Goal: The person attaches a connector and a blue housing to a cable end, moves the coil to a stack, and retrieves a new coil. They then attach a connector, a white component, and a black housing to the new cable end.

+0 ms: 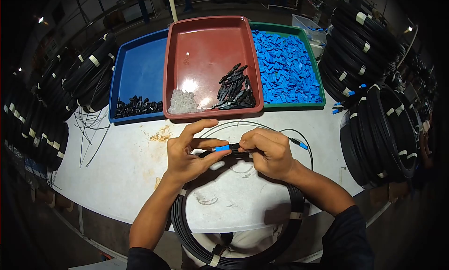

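My left hand (194, 151) pinches a small blue connector (222, 148) between thumb and fingers. Just to its right, my right hand (267, 151) is closed around the black cable end (237, 148) that meets the connector. Below both hands lies a coil of black cable (180, 218), bound with pale tape, over the table's front edge. A loose loop of its cable runs behind my right hand and carries another blue connector (303, 145).
A blue tray (140, 69) with black parts, a red tray (210, 45) with clear and black pieces, and a green tray (322, 90) full of blue pieces stand at the back of the white table (112, 176). Cable coils (89, 73) are stacked left; more coils (379, 134) stand right.
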Demonstrator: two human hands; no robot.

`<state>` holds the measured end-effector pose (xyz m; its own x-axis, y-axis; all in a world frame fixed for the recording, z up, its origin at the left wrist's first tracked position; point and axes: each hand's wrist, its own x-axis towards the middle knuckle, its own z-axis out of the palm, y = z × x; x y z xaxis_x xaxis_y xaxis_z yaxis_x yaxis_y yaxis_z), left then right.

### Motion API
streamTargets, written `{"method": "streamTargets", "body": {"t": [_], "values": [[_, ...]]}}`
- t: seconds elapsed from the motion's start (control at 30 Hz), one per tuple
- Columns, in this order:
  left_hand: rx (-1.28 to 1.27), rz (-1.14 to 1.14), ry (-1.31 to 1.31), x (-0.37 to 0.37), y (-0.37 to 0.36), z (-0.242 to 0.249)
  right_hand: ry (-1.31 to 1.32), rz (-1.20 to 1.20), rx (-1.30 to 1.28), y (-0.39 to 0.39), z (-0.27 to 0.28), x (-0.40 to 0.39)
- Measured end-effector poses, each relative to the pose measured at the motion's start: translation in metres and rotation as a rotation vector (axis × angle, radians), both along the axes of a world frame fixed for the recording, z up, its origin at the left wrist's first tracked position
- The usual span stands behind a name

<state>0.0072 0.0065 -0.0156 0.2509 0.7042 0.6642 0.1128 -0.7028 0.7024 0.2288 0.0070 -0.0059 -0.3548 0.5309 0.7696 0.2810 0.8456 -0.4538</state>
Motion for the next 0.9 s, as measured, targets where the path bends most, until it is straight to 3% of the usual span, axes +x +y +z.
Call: {"method": "streamTargets", "body": {"t": [0.4, 0.53, 0.67, 0.8, 0.9], "values": [[0.102, -0.040, 0.124, -0.0008, 0.0005, 0.0045, -0.010, 0.022, -0.031, 0.0005, -0.0005, -0.0006], [0.044, 0.031, -0.005, 0.0022, 0.0000, 0.0017, -0.011, 0.053, -0.058, 0.0024, 0.0032, 0.0033], [0.090, 0.008, 0.141, 0.0001, 0.0026, 0.0064, -0.005, 0.054, -0.121, 0.0022, 0.0000, 0.0010], [0.059, 0.033, 0.012, 0.0015, 0.0017, 0.0030, 0.015, 0.072, -0.121, 0.0048, 0.0024, 0.0047], [0.102, 0.007, 0.209, 0.0011, 0.0040, 0.0065, -0.013, 0.044, -0.129, 0.0044, -0.0016, 0.0021]]}}
